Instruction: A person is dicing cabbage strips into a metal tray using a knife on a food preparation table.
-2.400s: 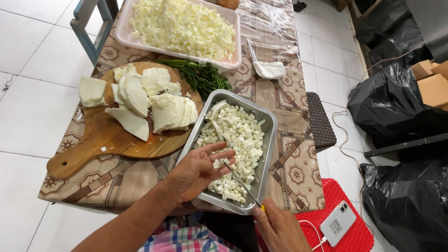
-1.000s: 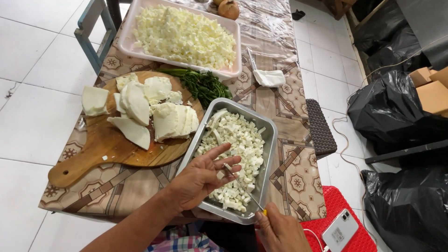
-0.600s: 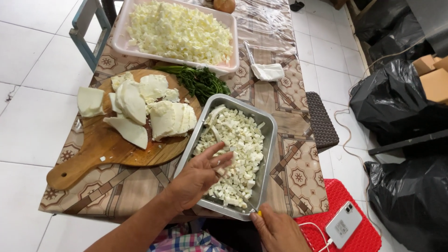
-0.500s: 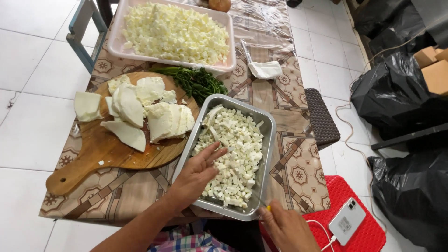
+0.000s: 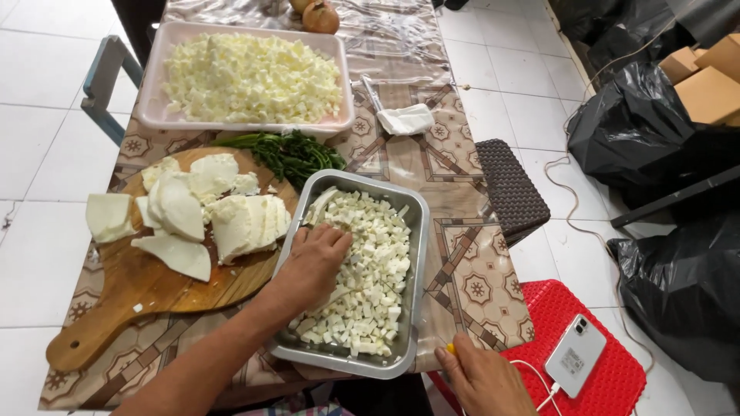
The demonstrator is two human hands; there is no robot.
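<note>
— While pressed palm-down into the diced white cubes (image 5: 370, 270), left hand (image 5: 312, 266): fingers together and curled into the heap, gripping nothing that can be made out. Cubes heaped in a metal tray (image 5: 416, 254) at the near edge of the patterned table (image 5: 470, 285), just beside the round wooden board (image 5: 146, 285).

— And the right hand (image 5: 486, 381)?

— Low at the frame's bottom, by the tray's near corner. Loosely closed around something yellow, mostly covered; cannot tell what, nor how firm the hold.

— Risks?

— Tray's near rim level with, perhaps past, the table edge; a hard push down could likely tip it and spill cubes to the floor. Soft cubes probably easy to crush under the palm. White phone (image 5: 574, 356) on the red stool (image 5: 593, 339), cable trailing near that hand; could snag.

— Hidden?

— Fingertips buried in the cubes. White slabs (image 5: 208, 216) on the board, greens (image 5: 289, 154) partly tucked behind the tray. Pink tray (image 5: 158, 77) beyond, its far edge near the frame's top.
</note>
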